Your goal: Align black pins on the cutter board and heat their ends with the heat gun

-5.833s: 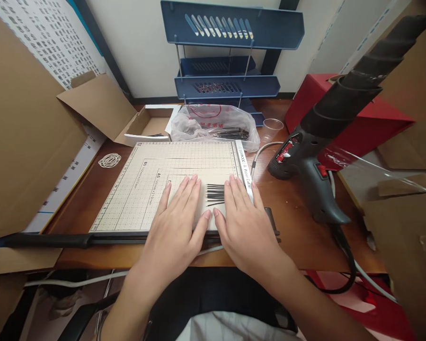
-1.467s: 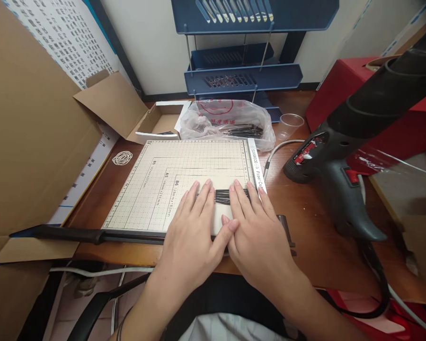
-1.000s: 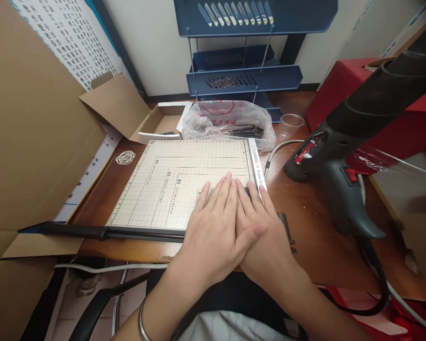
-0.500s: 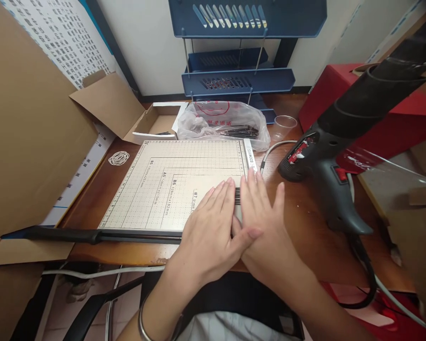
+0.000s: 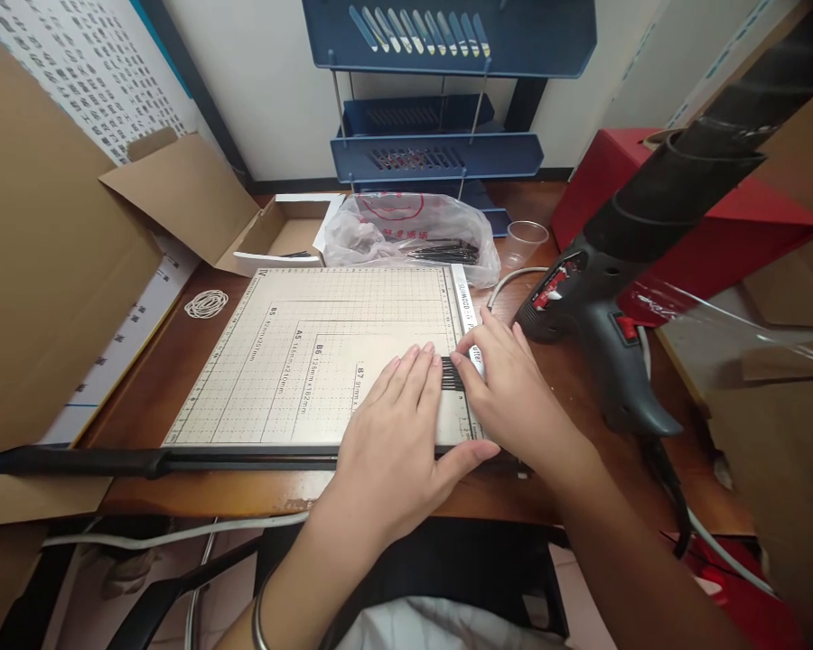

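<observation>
My left hand (image 5: 393,429) lies flat on the paper cutter (image 5: 318,379), its fingers stretched out over a row of thin black strips (image 5: 451,373). Only the strips' right ends show past my fingers; the rest is covered. At those ends, my right hand (image 5: 511,384) has its fingers bent, with thumb and index finger close together at the upper strips beside the cutter's white guide edge (image 5: 465,311). What lies under the bent fingers is partly hidden. The cutter's black handle (image 5: 88,461) is down along the near side.
A plastic bag (image 5: 406,236) of black strips, an open cardboard box (image 5: 291,239) and a clear cup (image 5: 525,242) stand behind the cutter. A heat gun (image 5: 602,316) is at right, before a red box (image 5: 684,208). White rubber bands (image 5: 206,304) lie left.
My right hand has gone from lying flat beside the left to bent fingers at the strips' ends, uncovering them. The left hand stays flat on the strips. The view has shifted slightly.
</observation>
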